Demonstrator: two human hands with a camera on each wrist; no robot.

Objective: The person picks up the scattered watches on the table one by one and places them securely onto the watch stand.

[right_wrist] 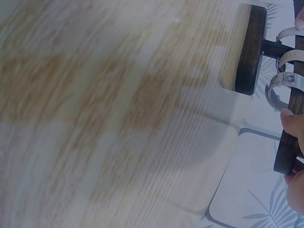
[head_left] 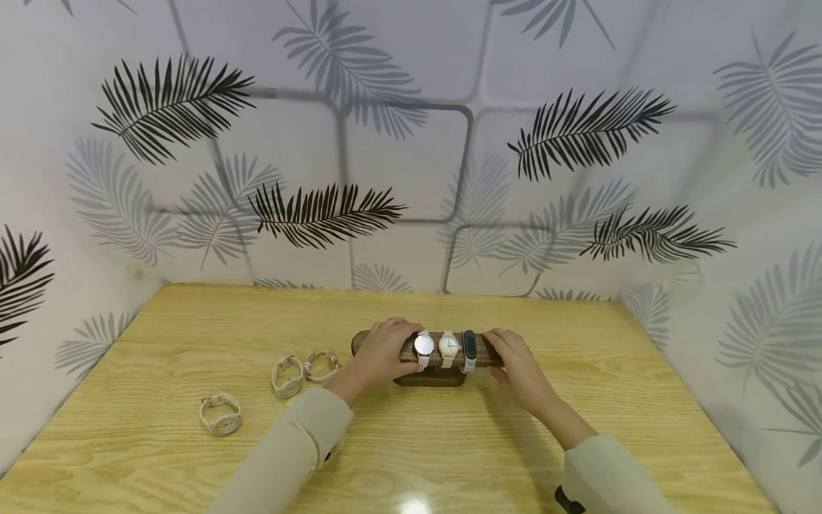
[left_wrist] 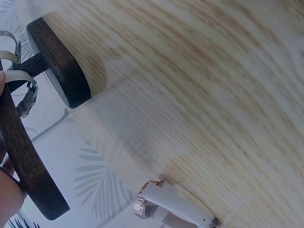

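A dark wooden watch stand [head_left: 429, 381], a T-shaped bar on a flat base, is on the table. My left hand [head_left: 383, 353] grips the bar left of its middle, thumb in front and fingers over the top. Near the bar's right end, my right hand [head_left: 519, 368] holds it, with the thumb underneath in the right wrist view. Between the hands, the bar carries a white-strapped round watch [head_left: 424, 345], a cream watch [head_left: 449, 347] and a smart band [head_left: 470, 345] with a dark oval screen. The left wrist view shows the bar's end [left_wrist: 45, 199] sticking out past the hand.
Left of the stand, three more pale-strapped watches rest on the wooden table [head_left: 488, 457]: one far left [head_left: 221, 415], one in the middle [head_left: 287, 377] and one nearest my left hand [head_left: 322, 365]. A leaf-patterned wall covering [head_left: 411, 164] rises behind the table.
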